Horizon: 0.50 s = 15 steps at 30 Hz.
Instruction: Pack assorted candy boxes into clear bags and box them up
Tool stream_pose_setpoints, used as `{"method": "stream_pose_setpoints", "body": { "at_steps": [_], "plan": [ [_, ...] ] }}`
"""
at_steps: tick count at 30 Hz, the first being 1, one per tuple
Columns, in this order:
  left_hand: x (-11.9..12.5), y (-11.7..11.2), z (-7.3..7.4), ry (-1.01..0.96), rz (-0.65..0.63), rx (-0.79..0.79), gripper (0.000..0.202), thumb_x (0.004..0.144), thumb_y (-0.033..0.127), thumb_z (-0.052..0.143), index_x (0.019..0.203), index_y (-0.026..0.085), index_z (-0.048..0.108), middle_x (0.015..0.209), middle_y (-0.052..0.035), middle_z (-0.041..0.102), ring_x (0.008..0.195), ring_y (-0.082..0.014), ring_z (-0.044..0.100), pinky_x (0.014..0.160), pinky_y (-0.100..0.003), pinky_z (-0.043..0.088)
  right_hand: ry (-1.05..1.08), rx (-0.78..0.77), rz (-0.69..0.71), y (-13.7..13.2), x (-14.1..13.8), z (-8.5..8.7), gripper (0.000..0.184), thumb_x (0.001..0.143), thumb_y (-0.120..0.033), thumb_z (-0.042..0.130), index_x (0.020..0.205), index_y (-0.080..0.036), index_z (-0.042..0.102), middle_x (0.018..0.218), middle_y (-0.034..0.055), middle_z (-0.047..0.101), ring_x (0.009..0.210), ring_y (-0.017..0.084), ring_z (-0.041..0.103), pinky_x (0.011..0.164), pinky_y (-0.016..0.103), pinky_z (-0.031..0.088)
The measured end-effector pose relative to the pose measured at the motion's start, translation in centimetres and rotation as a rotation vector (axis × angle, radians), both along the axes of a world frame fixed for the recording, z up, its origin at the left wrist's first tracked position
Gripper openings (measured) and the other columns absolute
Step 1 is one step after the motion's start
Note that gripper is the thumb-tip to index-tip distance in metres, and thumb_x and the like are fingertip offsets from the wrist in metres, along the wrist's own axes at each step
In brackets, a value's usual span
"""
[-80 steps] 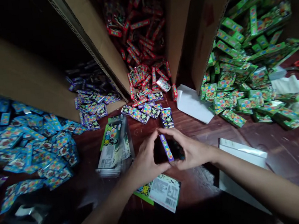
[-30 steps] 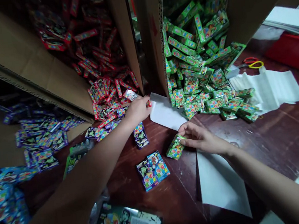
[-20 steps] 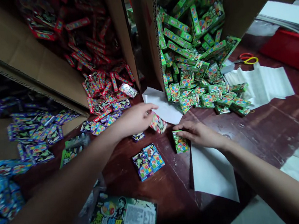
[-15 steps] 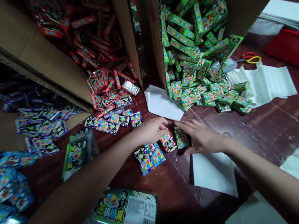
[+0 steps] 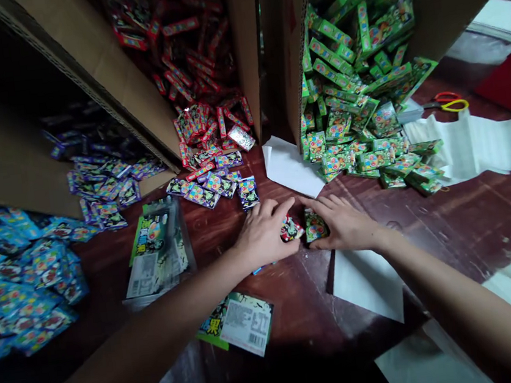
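Observation:
My left hand (image 5: 265, 234) curves its thumb and fingers around a small red candy box (image 5: 291, 228) lying on the dark red table. Close by, my right hand (image 5: 344, 223) holds a small green candy box (image 5: 315, 226) between thumb and fingers. A narrow gap separates the two boxes. Under my left palm, a blue edge (image 5: 258, 270) of another candy box peeks out; the rest of it is hidden. A purple candy box (image 5: 249, 193) lies just beyond my left fingers. Below my right wrist rests a white paper sheet (image 5: 366, 283).
Cartons spill red boxes (image 5: 195, 69), green boxes (image 5: 347, 101) and purple boxes (image 5: 108, 190). Blue packets (image 5: 30, 278) heap at the left. Printed candy bags (image 5: 155, 246) lie nearer, one (image 5: 247, 321) below my left forearm. Scissors (image 5: 451, 101) and papers (image 5: 485, 141) are at the right.
My left hand has come down over the red box, covering the purple and blue boxes beside it. My right hand has closed round the green box. The view has shifted left.

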State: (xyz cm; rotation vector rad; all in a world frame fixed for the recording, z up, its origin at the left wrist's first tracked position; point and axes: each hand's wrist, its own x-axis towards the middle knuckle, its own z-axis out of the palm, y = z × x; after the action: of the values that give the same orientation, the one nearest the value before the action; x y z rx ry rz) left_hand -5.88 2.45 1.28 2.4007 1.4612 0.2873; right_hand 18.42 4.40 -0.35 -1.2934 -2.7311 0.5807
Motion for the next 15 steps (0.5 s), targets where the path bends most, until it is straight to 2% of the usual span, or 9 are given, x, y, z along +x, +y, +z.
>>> {"method": "stream_pose_setpoints", "body": {
  "at_steps": [3, 5, 6, 8, 12, 15],
  "plan": [
    [0.1, 0.3, 1.3, -0.023, 0.151, 0.044, 0.05, 0.089, 0.062, 0.058, 0.123, 0.025, 0.06, 0.132, -0.01, 0.057, 0.108, -0.0274, 0.064, 0.094, -0.04, 0.05, -0.06, 0.044, -0.113, -0.7, 0.0, 0.1, 0.099, 0.082, -0.064, 0.067, 0.16, -0.02, 0.024, 0.132, 0.019, 0.058, 0.119, 0.041, 0.053, 0.098, 0.056, 0.043],
    [0.7, 0.8, 1.9, 0.019, 0.232, 0.001, 0.05, 0.094, 0.066, 0.048, 0.111, 0.021, 0.061, 0.115, -0.0103, 0.066, 0.095, -0.0261, 0.069, 0.084, -0.038, 0.052, -0.089, 0.048, -0.153, -1.2, -0.2, 0.0, 0.099, 0.082, -0.064, 0.067, 0.159, -0.019, 0.025, 0.131, 0.0189, 0.059, 0.118, 0.042, 0.053, 0.096, 0.056, 0.044],
    [1.2, 1.1, 2.0, 0.054, 0.27, -0.041, 0.049, 0.097, 0.065, 0.044, 0.111, 0.02, 0.059, 0.105, -0.0102, 0.069, 0.091, -0.0261, 0.07, 0.08, -0.037, 0.052, -0.096, 0.044, -0.163, -1.5, -0.3, 0.0, 0.099, 0.082, -0.064, 0.067, 0.159, -0.019, 0.025, 0.132, 0.0188, 0.059, 0.118, 0.042, 0.053, 0.095, 0.055, 0.045],
    [2.4, 1.6, 1.8, 0.124, 0.334, -0.131, 0.043, 0.101, 0.056, 0.04, 0.118, 0.018, 0.053, 0.095, -0.0115, 0.073, 0.091, -0.0272, 0.073, 0.076, -0.035, 0.052, -0.104, 0.038, -0.174, -1.8, -0.5, 0.0, 0.099, 0.081, -0.064, 0.067, 0.159, -0.02, 0.025, 0.133, 0.0189, 0.058, 0.119, 0.042, 0.053, 0.094, 0.054, 0.046],
    [5.0, 1.7, 1.1, 0.19, 0.366, -0.251, 0.03, 0.103, 0.028, 0.037, 0.128, 0.013, 0.047, 0.097, -0.0181, 0.074, 0.093, -0.0289, 0.075, 0.073, -0.035, 0.052, -0.114, 0.04, -0.184, -1.5, -0.6, 0.0, 0.096, 0.082, -0.063, 0.067, 0.158, -0.019, 0.028, 0.133, 0.0195, 0.058, 0.117, 0.043, 0.053, 0.093, 0.056, 0.047],
    [5.1, 0.5, 2.2, 0.21, 0.342, -0.271, 0.03, 0.102, 0.022, 0.033, 0.125, 0.012, 0.051, 0.105, -0.0206, 0.074, 0.095, -0.0315, 0.075, 0.073, -0.037, 0.053, -0.092, 0.033, -0.162, -1.0, -0.2, -0.3, 0.098, 0.082, -0.068, 0.065, 0.159, -0.022, 0.026, 0.136, 0.0195, 0.057, 0.119, 0.043, 0.054, 0.094, 0.058, 0.047]
  ]
}}
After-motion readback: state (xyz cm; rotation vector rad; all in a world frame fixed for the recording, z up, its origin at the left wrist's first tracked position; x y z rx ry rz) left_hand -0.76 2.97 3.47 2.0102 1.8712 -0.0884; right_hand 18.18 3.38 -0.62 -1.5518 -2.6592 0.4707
